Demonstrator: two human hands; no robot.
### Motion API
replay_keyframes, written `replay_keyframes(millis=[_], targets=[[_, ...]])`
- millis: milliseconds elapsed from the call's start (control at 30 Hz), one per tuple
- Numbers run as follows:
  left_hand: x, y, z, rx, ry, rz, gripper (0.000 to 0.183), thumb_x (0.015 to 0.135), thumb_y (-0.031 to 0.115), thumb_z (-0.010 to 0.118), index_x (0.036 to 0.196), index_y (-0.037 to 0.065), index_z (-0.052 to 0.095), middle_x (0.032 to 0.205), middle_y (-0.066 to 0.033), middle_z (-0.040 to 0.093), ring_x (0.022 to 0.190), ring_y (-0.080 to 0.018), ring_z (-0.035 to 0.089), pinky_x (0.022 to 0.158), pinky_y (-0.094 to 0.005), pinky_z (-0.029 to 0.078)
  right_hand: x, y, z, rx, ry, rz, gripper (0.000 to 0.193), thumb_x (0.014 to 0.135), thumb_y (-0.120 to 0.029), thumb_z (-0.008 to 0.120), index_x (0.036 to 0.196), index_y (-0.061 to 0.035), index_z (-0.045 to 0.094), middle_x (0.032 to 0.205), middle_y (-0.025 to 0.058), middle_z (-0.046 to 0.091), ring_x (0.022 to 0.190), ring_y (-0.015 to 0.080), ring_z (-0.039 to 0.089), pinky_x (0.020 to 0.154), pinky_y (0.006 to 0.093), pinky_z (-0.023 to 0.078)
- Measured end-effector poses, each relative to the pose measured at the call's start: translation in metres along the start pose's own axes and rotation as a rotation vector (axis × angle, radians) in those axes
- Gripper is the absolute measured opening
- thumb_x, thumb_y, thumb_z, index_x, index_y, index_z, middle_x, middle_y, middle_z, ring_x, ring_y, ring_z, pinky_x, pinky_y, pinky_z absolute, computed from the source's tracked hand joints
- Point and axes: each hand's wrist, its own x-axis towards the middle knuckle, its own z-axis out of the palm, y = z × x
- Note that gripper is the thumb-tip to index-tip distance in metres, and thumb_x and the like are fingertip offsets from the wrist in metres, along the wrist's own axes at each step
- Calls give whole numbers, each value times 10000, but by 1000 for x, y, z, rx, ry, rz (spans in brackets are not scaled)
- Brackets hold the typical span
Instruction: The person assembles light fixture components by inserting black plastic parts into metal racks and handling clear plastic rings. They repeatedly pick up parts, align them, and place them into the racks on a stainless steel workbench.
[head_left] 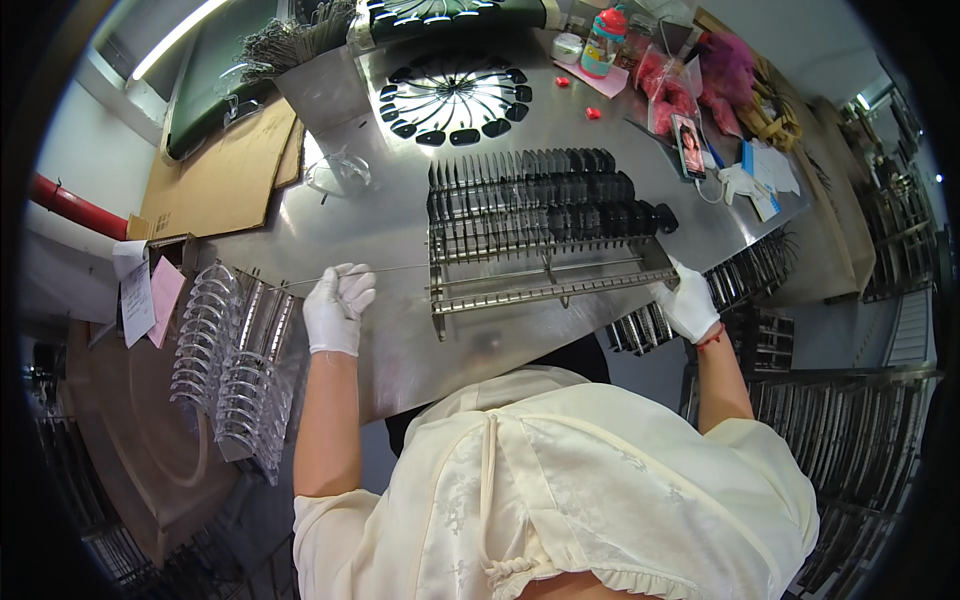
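Note:
Both my hands wear white gloves. My left hand (340, 302) is closed round a thin metal rod (400, 268), which runs across to the left end of a metal rack (540, 292). Along the rack's far side stand several rows of dark, glossy lens-like pieces (540, 195); its nearer slotted rails show bare. At the rack's right end, my right hand (688, 303) grips the frame, with some fingers hidden. Left of my left hand, another rack (262, 320) carries clear curved pieces (205, 345).
Dark pieces on thin stems form a ring (455, 95) under bright light at the back. Clear glasses (342, 172) lie left of it. A bottle (603, 45), phone (689, 147) and papers (768, 168) sit far right. Cardboard (215, 175) leans at left. A loaded rack (740, 275) stands beyond my right hand.

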Motion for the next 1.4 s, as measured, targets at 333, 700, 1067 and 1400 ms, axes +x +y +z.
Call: replay_keyframes(millis=[333,700,1067,1400], targets=[[-5,-22,41,276,-285,-298,332,1071,326,569,1054,0,631,910,-140,705,634,-183,643,529,-311,541,2,-4,4,31,-26,48,375,908,-107,688,1271,-14,662,960,209,746,864,339,725,787,386,555],[-24,-10,36,-38,103,36,311,1082,312,559,1089,5,611,852,-86,670,652,-145,632,513,-233,504,2,-7,10,-12,-13,69,386,915,-223,682,1265,-61,669,841,243,709,823,426,702,752,463,558],[-11,-30,52,-161,145,-45,294,1022,350,677,1008,57,647,736,9,587,552,-58,507,458,-180,406,2,-11,22,-19,-19,93,443,899,-224,678,1301,-42,645,936,267,717,917,450,693,817,495,559],[-10,-57,38,498,13,328,346,1097,216,516,1293,-14,685,961,-8,723,801,-66,635,719,-229,518,30,-13,57,-97,-195,73,528,848,-248,669,1333,-48,608,936,264,721,928,449,691,843,515,549]])
